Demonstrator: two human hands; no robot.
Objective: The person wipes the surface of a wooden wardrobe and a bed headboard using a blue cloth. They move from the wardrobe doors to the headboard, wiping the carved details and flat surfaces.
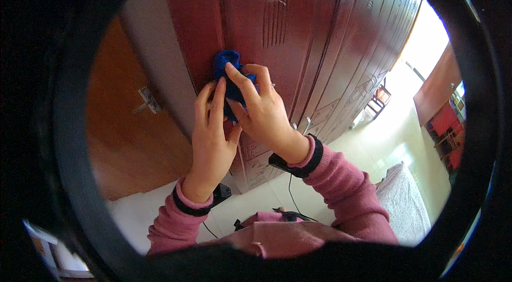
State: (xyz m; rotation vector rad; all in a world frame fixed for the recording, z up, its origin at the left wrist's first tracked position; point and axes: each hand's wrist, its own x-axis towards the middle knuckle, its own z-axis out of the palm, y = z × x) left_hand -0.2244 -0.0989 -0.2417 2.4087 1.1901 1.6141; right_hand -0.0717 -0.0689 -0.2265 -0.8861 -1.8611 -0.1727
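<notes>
A crumpled blue cloth [228, 58] lies against the dark red wooden cabinet [304, 42], bunched under the fingers of both hands. My left hand [210, 135] grips its left and lower side, with the fingers pointing up along it. From the right, my right hand [266, 114] presses on the cloth with bent fingers, its thumb near my left fingers. Part of the cloth is hidden behind the hands. Metal door handles [302, 125] stick out beside my right wrist.
On the left is a brown wooden door [136, 143] with a metal handle [150, 99], past a pale wall strip. A chair [380, 99] stands farther right on the pale floor. At lower right is something under a patterned light cover [402, 204]. Thin black cables hang below my wrists.
</notes>
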